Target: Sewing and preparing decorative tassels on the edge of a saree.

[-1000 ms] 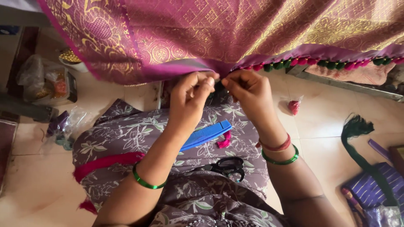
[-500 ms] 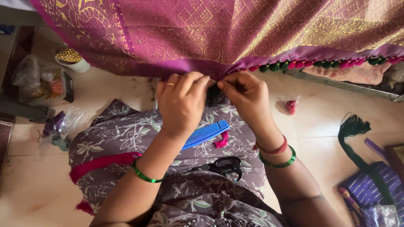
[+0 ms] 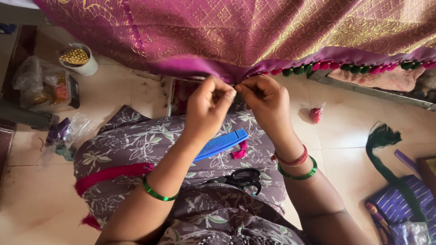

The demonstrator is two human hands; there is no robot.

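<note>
Both hands are up at the hem of the purple and gold cloth [image 3: 236, 36]. The left hand [image 3: 206, 109] has its grip closed, fingertips pinching the cloth edge; half a second ago its knuckles faced up, now it has rolled so the thumb shows. The right hand [image 3: 268, 102] pinches the same edge just beside it, touching fingertip to fingertip. The row of pink and green tassels [image 3: 345, 68] runs off rightward. On the lap lie a blue comb [image 3: 222, 143] and black scissors [image 3: 240, 178], unmoved.
</note>
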